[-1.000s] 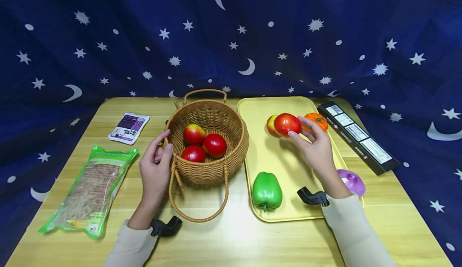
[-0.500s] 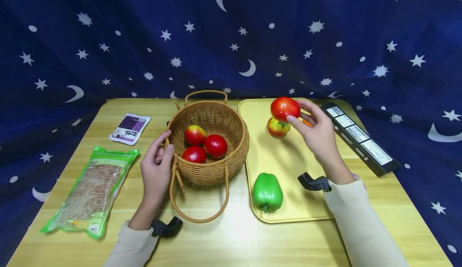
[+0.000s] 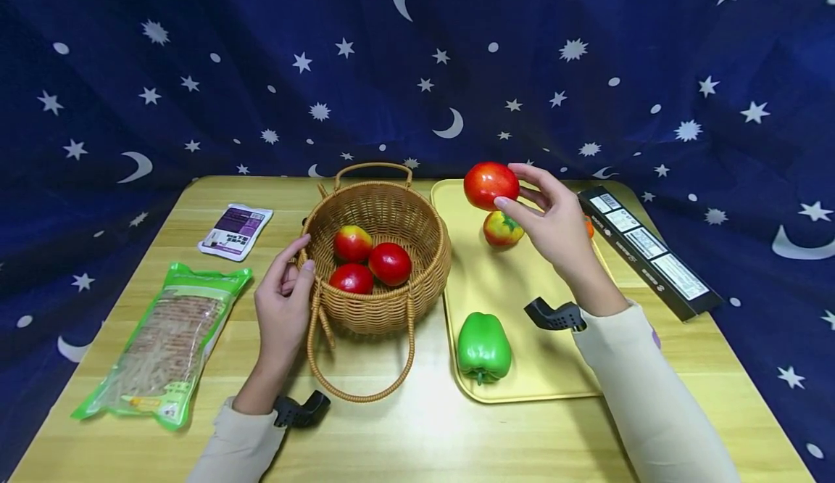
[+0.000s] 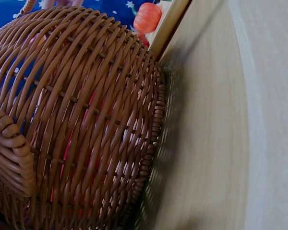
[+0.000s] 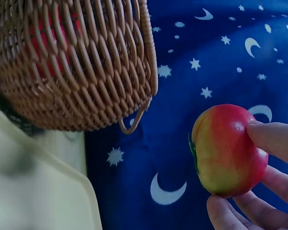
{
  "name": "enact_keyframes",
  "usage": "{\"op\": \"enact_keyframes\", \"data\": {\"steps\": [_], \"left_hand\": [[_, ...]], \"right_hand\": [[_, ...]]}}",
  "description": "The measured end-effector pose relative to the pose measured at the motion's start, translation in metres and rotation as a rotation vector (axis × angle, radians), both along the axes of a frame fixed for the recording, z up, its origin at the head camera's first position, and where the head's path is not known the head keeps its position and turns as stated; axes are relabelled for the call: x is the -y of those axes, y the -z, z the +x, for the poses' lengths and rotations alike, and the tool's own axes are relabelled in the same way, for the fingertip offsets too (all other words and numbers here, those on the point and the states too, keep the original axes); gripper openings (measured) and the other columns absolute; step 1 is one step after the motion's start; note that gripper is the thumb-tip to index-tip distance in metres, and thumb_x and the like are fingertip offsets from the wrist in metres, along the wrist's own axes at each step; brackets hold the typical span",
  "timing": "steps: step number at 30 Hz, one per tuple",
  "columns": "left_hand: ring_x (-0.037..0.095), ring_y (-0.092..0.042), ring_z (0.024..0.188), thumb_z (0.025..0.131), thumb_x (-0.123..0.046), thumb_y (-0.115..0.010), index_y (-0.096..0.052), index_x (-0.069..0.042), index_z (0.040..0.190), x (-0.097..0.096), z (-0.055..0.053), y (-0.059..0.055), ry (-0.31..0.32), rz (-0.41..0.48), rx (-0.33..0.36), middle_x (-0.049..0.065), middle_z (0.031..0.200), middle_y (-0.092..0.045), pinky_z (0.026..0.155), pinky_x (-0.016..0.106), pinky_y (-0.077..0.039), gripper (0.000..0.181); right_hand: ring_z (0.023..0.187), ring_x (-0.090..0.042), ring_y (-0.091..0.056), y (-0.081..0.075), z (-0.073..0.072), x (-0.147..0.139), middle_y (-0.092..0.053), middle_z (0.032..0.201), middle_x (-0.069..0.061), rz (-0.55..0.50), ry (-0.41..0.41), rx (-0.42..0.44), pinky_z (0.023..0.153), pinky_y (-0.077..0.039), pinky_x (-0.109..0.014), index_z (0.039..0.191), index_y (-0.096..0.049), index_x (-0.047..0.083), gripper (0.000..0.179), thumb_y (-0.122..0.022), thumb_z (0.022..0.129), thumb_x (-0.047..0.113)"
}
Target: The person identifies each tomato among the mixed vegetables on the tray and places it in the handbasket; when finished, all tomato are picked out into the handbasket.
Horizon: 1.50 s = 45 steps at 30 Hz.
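A: Where is the glossy, round red fruit (image 3: 491,186) sitting in relation to the grip?

B: The right hand (image 3: 557,225) is pinching it between thumb and fingers, and the fruit is jutting past the fingertips, leftward, facing the round, tan wicker basket (image 3: 378,316)

A: And its long axis?

B: It is barely having one. In the head view it is looking slightly wider than tall, its width running roughly along the far edge of the pale wooden tabletop (image 3: 404,439)

A: So what is the coming move turning on?

B: On the sideways gap, I'm guessing. The fruit is hovering above the far part of the pale yellow rectangular tray (image 3: 522,367), while the basket's mouth is opening lower down and nearer the tabletop's left edge, so the basket's right rim is standing between the two

A: Which hand is lying nearer?

B: The right is having the fruit. The left hand (image 3: 283,309) is being the nearer one to the basket, gripping its left rim, on the side facing the tabletop's left edge
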<state>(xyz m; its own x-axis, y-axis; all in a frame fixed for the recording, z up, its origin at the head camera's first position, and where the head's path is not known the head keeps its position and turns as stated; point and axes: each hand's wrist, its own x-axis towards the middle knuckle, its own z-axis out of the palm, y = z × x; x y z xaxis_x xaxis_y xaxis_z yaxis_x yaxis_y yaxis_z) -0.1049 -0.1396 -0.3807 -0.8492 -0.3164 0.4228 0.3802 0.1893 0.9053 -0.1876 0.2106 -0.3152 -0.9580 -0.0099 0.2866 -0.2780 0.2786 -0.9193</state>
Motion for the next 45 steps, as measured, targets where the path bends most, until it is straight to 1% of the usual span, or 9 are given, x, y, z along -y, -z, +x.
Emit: {"op": "enact_keyframes", "data": {"steps": [6,10,15,18,20,26,33,40,45], "left_hand": [[0.004,-0.027,0.055,0.097,0.008,-0.060,-0.067,0.004,0.129,-0.002,0.000,-0.003,0.002,-0.013,-0.015,-0.004,0.064,-0.031,0.050,0.022,-0.022,0.033],[0.004,-0.028,0.055,0.097,0.007,-0.060,-0.066,0.005,0.129,-0.002,0.000,-0.002,0.004,-0.009,-0.015,-0.004,0.064,-0.031,0.050,0.021,-0.022,0.033],[0.005,-0.027,0.055,0.097,0.007,-0.060,-0.067,0.001,0.131,0.000,-0.004,0.005,0.007,0.001,-0.005,-0.005,0.063,-0.030,0.050,0.021,-0.021,0.034],[0.005,-0.027,0.055,0.097,0.007,-0.060,-0.067,-0.001,0.131,0.002,-0.008,0.011,0.008,0.001,-0.001,-0.005,0.063,-0.030,0.050,0.021,-0.021,0.036],[0.005,-0.027,0.055,0.097,0.007,-0.060,-0.067,-0.001,0.131,0.002,-0.009,0.013,0.009,0.001,-0.001,-0.005,0.063,-0.030,0.050,0.021,-0.021,0.036],[0.004,-0.028,0.055,0.097,0.007,-0.060,-0.067,0.004,0.130,-0.002,-0.002,0.002,0.008,0.001,-0.013,-0.004,0.064,-0.030,0.050,0.021,-0.022,0.034],[0.004,-0.028,0.055,0.097,0.008,-0.060,-0.067,0.003,0.129,-0.002,0.000,0.001,-0.002,0.009,-0.022,-0.005,0.063,-0.031,0.050,0.020,-0.022,0.034],[0.004,-0.028,0.054,0.096,0.008,-0.060,-0.067,0.004,0.130,0.001,-0.003,0.007,-0.005,-0.002,-0.027,-0.005,0.063,-0.031,0.049,0.021,-0.022,0.034],[0.005,-0.028,0.054,0.097,0.007,-0.060,-0.067,0.001,0.130,0.003,-0.006,0.011,-0.013,-0.023,-0.027,-0.006,0.063,-0.030,0.049,0.021,-0.022,0.034]], "right_hand": [[0.124,-0.025,-0.061,-0.005,-0.004,0.015,-0.058,0.140,-0.003,-0.008,-0.051,0.014,0.091,-0.054,-0.025,0.138,-0.063,0.013,0.052,-0.081,0.089,0.014],[0.123,-0.025,-0.061,-0.010,-0.008,0.025,-0.057,0.141,-0.003,0.012,-0.090,-0.001,0.095,-0.053,-0.028,0.138,-0.063,0.013,0.052,-0.081,0.089,0.014],[0.122,-0.024,-0.062,-0.018,-0.013,0.034,-0.057,0.141,-0.003,0.046,-0.113,-0.034,0.096,-0.053,-0.031,0.138,-0.063,0.013,0.053,-0.081,0.089,0.015],[0.121,-0.023,-0.062,-0.024,-0.015,0.039,-0.059,0.139,-0.004,0.055,-0.131,-0.031,0.096,-0.053,-0.032,0.138,-0.063,0.013,0.053,-0.081,0.089,0.016],[0.120,-0.023,-0.063,-0.027,-0.017,0.043,-0.060,0.137,-0.004,0.059,-0.149,-0.022,0.096,-0.053,-0.032,0.139,-0.063,0.014,0.053,-0.081,0.089,0.017],[0.119,-0.021,-0.064,-0.039,-0.025,0.061,-0.061,0.136,-0.001,0.112,-0.259,-0.019,0.096,-0.053,-0.035,0.137,-0.064,0.016,0.051,-0.081,0.089,0.018],[0.119,-0.019,-0.064,-0.053,-0.035,0.082,-0.061,0.135,-0.001,0.165,-0.379,-0.003,0.099,-0.051,-0.032,0.137,-0.064,0.013,0.052,-0.082,0.088,0.017],[0.113,-0.018,-0.066,-0.052,-0.047,0.097,-0.062,0.131,0.001,0.277,-0.442,0.031,0.097,-0.052,-0.030,0.136,-0.064,0.016,0.049,-0.081,0.090,0.021],[0.113,-0.020,-0.067,-0.048,-0.054,0.118,-0.063,0.131,-0.001,0.347,-0.490,0.044,0.094,-0.053,-0.029,0.134,-0.065,0.015,0.047,-0.080,0.090,0.020]]}}
